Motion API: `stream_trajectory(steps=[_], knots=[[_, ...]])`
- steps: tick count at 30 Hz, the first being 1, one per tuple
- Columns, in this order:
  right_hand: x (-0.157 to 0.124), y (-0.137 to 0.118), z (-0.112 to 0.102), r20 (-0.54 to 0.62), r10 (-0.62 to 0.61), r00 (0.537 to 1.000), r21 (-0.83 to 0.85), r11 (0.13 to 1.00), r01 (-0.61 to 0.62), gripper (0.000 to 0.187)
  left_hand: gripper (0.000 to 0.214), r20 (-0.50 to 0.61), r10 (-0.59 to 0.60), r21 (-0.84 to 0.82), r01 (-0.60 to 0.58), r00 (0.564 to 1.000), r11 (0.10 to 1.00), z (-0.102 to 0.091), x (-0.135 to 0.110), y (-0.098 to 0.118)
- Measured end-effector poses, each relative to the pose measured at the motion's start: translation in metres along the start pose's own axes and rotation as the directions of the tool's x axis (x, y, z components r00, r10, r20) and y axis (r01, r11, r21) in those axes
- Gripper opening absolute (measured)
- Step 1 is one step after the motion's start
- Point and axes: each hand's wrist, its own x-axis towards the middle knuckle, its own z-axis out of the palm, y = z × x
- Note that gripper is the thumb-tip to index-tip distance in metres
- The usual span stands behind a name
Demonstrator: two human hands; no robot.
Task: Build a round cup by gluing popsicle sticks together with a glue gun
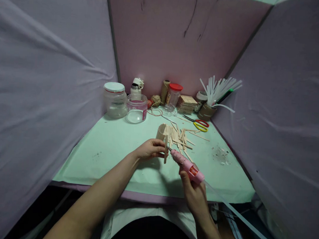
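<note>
My left hand [153,149] is closed on a wooden craft stick [165,158], held upright above the table. In my right hand [195,188] is a pink hot glue gun [184,163], its metal nozzle at the stick's right side; whether the tip touches cannot be made out. A long translucent glue stick [240,216] trails from the gun's rear. Just beyond my left fingers stands a small round cup shape [161,131] lined with craft sticks. Many loose craft sticks [183,141] lie in a heap to its right.
Scissors [198,124] with red and yellow handles lie behind the heap. Along the back stand a lidded jar [115,101], an open clear tub [136,111], a red-lidded container [173,97], stacked wooden squares [187,104] and a pot of glue sticks [206,111]. Fabric walls enclose the table.
</note>
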Motion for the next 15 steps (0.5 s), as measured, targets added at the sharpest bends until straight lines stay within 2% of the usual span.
stream_trajectory(steps=[8,15], knots=[[0.0008,0.0018,0.0005,0.015,-0.029,0.999,-0.015,0.999,0.029,0.035,0.039,-0.05,0.007,-0.011,-0.007,0.999,1.0,0.0025,-0.0012,0.0035],[-0.0004,0.0004,-0.0002,0.021,-0.033,0.999,-0.031,0.999,0.034,0.033,0.037,-0.045,0.033,-0.018,-0.034,0.998,0.999,-0.0001,-0.0001,0.0031]])
